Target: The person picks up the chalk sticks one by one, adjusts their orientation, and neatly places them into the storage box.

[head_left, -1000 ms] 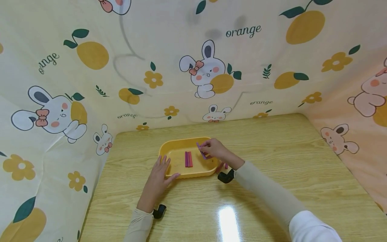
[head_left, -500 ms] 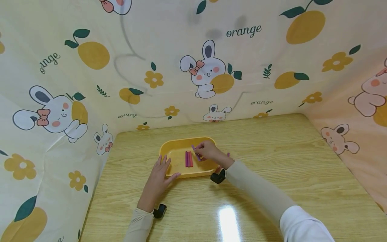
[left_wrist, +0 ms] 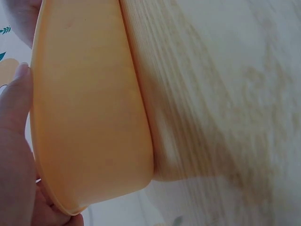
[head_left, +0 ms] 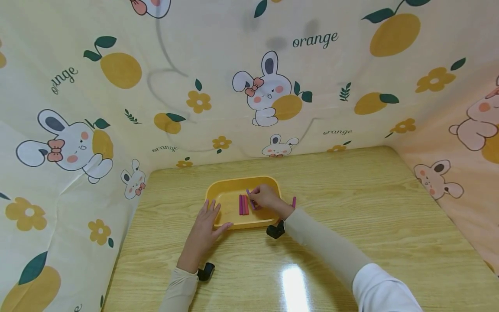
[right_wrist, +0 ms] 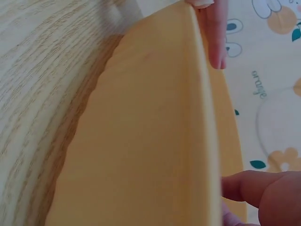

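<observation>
A yellow tray [head_left: 224, 198] lies on the table with a row of thin purple and pinkish-red sticks [head_left: 243, 205] side by side on its floor. My right hand [head_left: 267, 197] reaches over the tray's right part. Its fingertips pinch a slim purple stick [head_left: 248, 192], slanted just right of the row and partly covered by the fingers. With fingers spread and straight, my left hand [head_left: 202, 225] rests on the tray's left rim, its thumb along the near edge. In the left wrist view, the thumb [left_wrist: 16, 101] touches the rim. The tray wall hides the sticks from both wrist views.
Another purple stick [head_left: 294, 202] shows outside the tray, beyond its right end, partly behind the right wrist. Each wrist carries a black camera [head_left: 276, 230]. A printed cloth [head_left: 218, 86] with rabbits and oranges walls the wooden table [head_left: 351, 195] at the back and sides.
My right hand has moved left with the purple stick, bringing it close to the row. The stick outside the tray has come more into sight. My left hand stays where it was.
</observation>
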### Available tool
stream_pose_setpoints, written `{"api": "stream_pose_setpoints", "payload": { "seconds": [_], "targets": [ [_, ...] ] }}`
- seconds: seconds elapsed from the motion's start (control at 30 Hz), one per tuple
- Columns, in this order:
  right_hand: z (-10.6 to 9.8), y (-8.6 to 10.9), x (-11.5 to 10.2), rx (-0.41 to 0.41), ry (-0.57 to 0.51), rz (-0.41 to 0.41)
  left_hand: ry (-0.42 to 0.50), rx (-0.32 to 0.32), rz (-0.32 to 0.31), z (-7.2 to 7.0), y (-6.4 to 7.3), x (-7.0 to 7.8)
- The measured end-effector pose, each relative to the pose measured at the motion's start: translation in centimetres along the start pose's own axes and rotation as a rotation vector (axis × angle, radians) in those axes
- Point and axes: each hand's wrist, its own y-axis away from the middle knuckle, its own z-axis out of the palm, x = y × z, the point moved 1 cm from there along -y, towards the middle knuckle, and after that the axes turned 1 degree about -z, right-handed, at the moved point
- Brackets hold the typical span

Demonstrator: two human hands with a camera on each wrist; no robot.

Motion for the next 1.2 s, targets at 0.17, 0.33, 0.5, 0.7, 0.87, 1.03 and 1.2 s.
{"api": "stream_pose_setpoints", "payload": {
  "seconds": [0.17,0.33,0.5,0.7,0.87,1.03,1.2],
  "targets": [
    [0.3,-0.3,0.5,0.031,0.043,0.024,-0.007,-0.007,-0.009,-0.1,0.0,0.1],
    [0.5,-0.5,1.0,0.06,0.103,0.01,-0.01,-0.01,-0.011,-0.1,0.1,0.1],
    [0.5,-0.5,1.1,0.06,0.107,-0.009,-0.013,-0.004,-0.006,0.0,0.0,0.0],
    [0.7,-0.5,1.2,0.037,0.09,-0.003,-0.018,0.0,0.0,0.1,0.0,0.0],
    [1.0,-0.4,1.1,0.04,0.081,0.021,-0.015,0.002,0.005,0.0,0.0,0.0],
    [1.3,-0.5,1.1,0.037,0.079,0.049,-0.014,-0.002,0.003,-0.1,0.0,0.0],
    [1.4,-0.5,1.2,0.03,0.085,0.053,-0.011,-0.006,-0.002,-0.2,0.0,0.1]
  ]
}}
